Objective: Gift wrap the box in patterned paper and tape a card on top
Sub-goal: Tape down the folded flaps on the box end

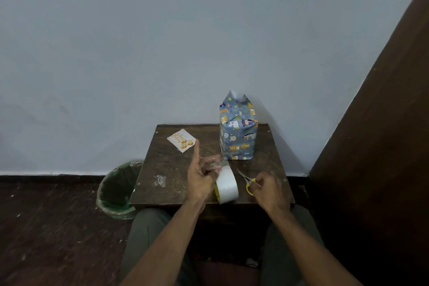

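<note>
Head view: left hand (201, 175) pinches a clear tape strip (217, 162) off the roll (226, 184), forefinger raised; right hand (267, 187) grips scissors (247, 181). Wrapped box (238, 133) stands upright at the surface's (171, 169) far edge, top flaps unsealed. Card (181, 140) lies apart. Judged: tape flimsy, self-sticking; hold by ends.

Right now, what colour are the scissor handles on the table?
Yellow. The small scissors, gripped by the right hand, show best in the head view.

A small dark wooden table (176, 162) carried a card (181, 140) at ten o'clock, the wrapped box (238, 139) at one o'clock, a crumpled tape scrap (161, 180) at eight, a tape roll (226, 187) and scissors (247, 181) near six.
</note>
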